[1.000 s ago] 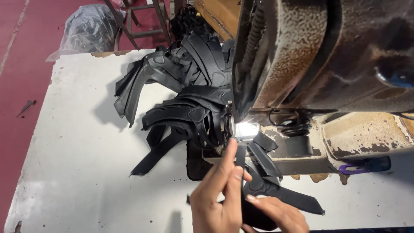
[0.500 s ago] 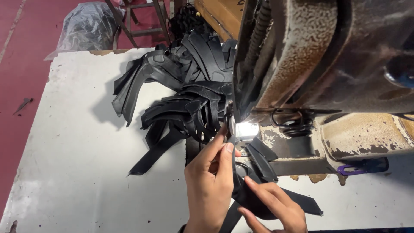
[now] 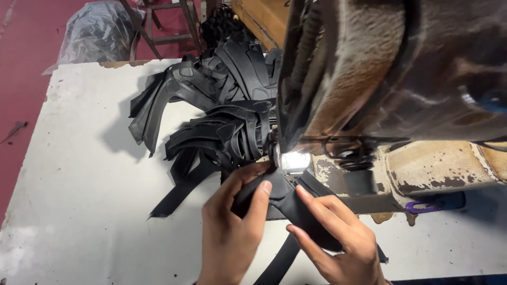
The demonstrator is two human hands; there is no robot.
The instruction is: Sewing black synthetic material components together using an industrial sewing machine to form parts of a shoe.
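Black strap piece (image 3: 288,203) lies on the bench (image 3: 90,211) right under the sewing machine (image 3: 391,79), its far end at the lit needle area (image 3: 293,161). Long axis runs diagonal: from needle down-right toward the person, w/ a tail going off the bottom edge. Left hand (image 3: 232,235) is at the needle end, grip pinching the piece betw. thumb and forefinger. Right hand (image 3: 338,240) sits further back, fingers spread flat, pressing the strap onto the bench, not pinching. So the left hand is nearer the needle; the piece lies fwd and slightly right of it. Behind: pile of black cut pieces (image 3: 211,116) fanned out left of the machine. Plastic bag (image 3: 97,31) and wooden stool legs (image 3: 158,26) on red floor beyond.
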